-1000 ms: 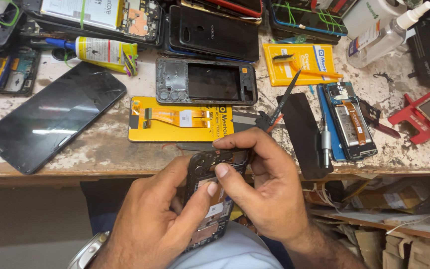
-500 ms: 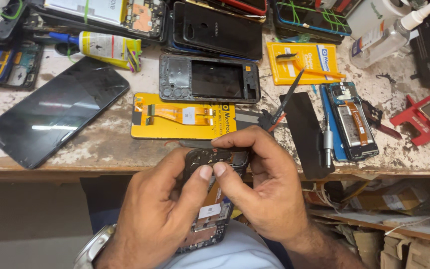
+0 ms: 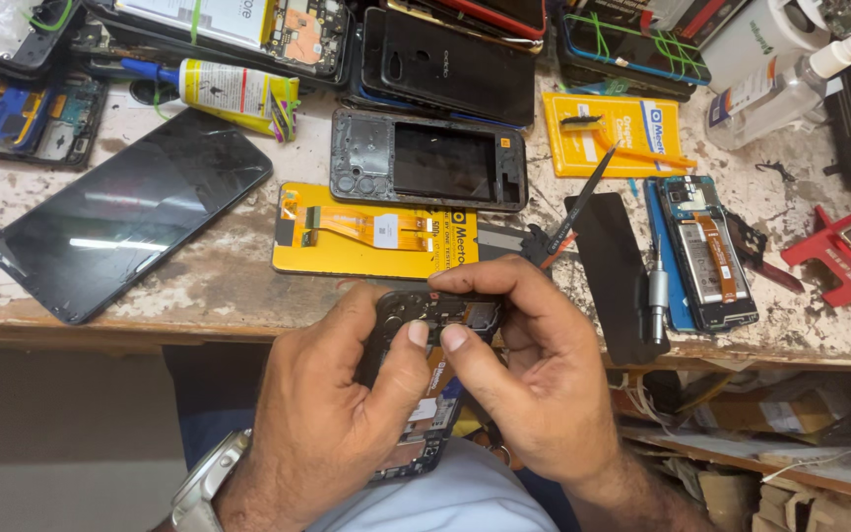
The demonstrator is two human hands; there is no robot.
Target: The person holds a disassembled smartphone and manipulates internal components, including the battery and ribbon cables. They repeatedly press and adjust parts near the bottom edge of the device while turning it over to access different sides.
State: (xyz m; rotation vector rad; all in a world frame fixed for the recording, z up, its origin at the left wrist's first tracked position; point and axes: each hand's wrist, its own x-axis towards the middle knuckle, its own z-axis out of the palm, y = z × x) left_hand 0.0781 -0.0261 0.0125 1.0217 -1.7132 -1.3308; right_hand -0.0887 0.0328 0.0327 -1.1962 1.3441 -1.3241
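Containers: a clear plastic spray bottle with a white nozzle (image 3: 790, 94) is lying tilted at the bench's far right corner, its contents not discernible. A yellow-labelled glue tube with a blue tip (image 3: 224, 91) is lying on its side toward the far left, beside a bundle of coloured rubber bands.

Item in hand: an opened black smartphone with exposed circuit board and camera cut-outs (image 3: 424, 379) is being held below the near edge of the worn, paint-flecked wooden bench (image 3: 199, 286), over the person's lap. Its upper end is pointing toward the bench; internal parts and a pale sticker are showing. The left hand (image 3: 332, 419) is cradling it from the left, thumb pressing on its face. The right hand (image 3: 534, 379) is curling over the top end, fingers closed on the frame, thumb tip meeting the left thumb. A metal wristwatch (image 3: 207, 483) is showing at the left wrist.

Packages: a yellow rectangular card carrying an orange flex cable (image 3: 371, 241) is lying just beyond the hands, near the front edge. A second yellow card with a blue corner label (image 3: 622, 133) is lying farther back on the right. Between them an empty grey phone frame (image 3: 428, 160) is resting flat. A black glass screen panel (image 3: 130, 227) is lying diagonally at the left.
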